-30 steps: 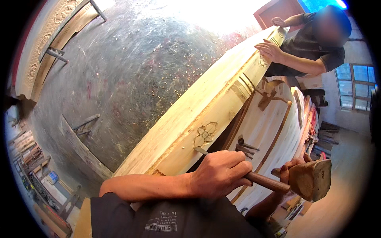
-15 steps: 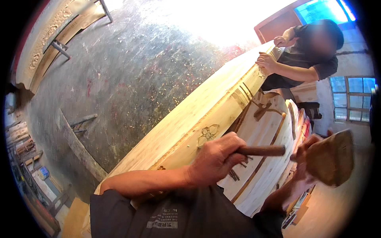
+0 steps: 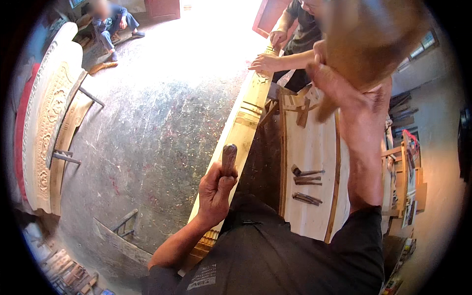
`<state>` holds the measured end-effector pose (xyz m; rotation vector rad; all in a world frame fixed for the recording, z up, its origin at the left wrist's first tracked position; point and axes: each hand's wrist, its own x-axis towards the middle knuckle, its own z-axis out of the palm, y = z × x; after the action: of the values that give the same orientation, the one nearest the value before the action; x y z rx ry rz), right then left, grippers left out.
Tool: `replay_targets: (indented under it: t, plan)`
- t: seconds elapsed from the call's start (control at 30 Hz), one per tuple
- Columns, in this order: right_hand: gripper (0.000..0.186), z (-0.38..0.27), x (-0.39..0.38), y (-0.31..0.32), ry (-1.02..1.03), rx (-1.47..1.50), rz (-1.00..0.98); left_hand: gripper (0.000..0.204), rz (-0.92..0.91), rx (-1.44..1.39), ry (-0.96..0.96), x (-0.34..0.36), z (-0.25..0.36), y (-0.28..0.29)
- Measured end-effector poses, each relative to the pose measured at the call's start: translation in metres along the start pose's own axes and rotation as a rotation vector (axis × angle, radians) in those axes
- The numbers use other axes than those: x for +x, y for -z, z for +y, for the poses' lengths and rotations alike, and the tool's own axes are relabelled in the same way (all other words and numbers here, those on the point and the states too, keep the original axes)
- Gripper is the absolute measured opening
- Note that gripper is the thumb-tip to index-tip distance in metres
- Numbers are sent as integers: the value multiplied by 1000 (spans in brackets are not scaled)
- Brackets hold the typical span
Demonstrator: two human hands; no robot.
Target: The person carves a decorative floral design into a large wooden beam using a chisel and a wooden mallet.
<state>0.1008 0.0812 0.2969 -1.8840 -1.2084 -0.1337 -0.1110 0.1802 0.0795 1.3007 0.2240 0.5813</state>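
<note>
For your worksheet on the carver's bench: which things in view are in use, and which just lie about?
In use:
left hand gripping chisel
right hand raising mallet
long plank

Lying about:
spare chisels on the board
carved panel

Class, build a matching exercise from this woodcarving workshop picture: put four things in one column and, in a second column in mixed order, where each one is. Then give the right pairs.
Things:
1. chisel
2. wooden mallet
3. spare carving tools
4. carved arched panel

Places:
A. lying on the pale board to the carver's right
B. gripped upright in the left hand over the long plank
C. leaning at the far left of the floor
D. raised high in the right hand

Pairs: 1-B, 2-D, 3-A, 4-C
</note>
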Motion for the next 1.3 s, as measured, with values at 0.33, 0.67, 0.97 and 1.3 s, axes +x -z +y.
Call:
replay_targets:
  t: [0.33, 0.67, 0.97, 1.3]
  plan:
    - [38, 6, -15, -15, -87, 45, -41, 9, 2, 64, -54, -9, 13, 3]
    - [68, 65, -117, -13, -350, 201, 118, 34, -453, 308, -566, -22, 12, -38]
    - [71, 75, -124, -14, -352, 147, 153, 34, -288, 357, -464, -16, 1, -32]
    - [67, 63, -119, -26, -389, 139, 163, 37, -261, 342, -434, -14, 0, -28]
